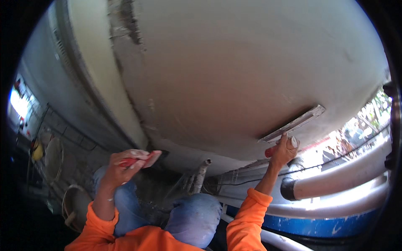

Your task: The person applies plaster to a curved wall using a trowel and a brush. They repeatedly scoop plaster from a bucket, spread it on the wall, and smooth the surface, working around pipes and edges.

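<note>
A long metal trowel (292,123) with a red handle lies against the grey plastered wall (234,62), low on its right part. My right hand (284,150) grips that trowel's handle, with white plaster on the fingers. Further left, my left hand (125,165) is closed around a red-handled scraper (148,160), its dark blade pointing right, near the lower edge of the wall. Both of my forearms are in orange sleeves, and my legs in blue jeans show below.
A pale vertical strip (96,54) borders the wall at left. Below are a bucket (75,207) and a short upright pipe (200,175). At right lie large pipes (335,178), a black cable (318,164) and a blue band (314,224), with foliage beyond.
</note>
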### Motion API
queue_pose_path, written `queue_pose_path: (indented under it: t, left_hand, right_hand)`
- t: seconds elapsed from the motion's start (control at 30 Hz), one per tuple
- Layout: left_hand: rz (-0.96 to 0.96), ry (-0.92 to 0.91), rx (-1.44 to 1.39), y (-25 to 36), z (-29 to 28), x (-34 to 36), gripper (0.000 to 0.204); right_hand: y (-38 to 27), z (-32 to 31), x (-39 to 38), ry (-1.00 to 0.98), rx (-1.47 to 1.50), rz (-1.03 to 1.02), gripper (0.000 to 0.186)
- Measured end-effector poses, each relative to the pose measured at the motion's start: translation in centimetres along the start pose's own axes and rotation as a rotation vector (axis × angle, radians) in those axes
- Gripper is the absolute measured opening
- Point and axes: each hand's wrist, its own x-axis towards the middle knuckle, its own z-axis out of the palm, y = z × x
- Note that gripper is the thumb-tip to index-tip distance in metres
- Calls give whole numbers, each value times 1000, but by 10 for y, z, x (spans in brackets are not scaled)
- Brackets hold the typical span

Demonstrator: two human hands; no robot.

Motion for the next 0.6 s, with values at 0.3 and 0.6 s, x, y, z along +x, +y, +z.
queue_pose_path:
  t: [0.3,0.6]
  left_hand:
    - [-117,-185,63,4,-4,0,18]
    - [-70,-163,162,28,-17,-10,18]
  right_hand:
    - [-28,136,-161,-463,-495,-807,29]
    - [77,144,-275,-984,-775,-906,10]
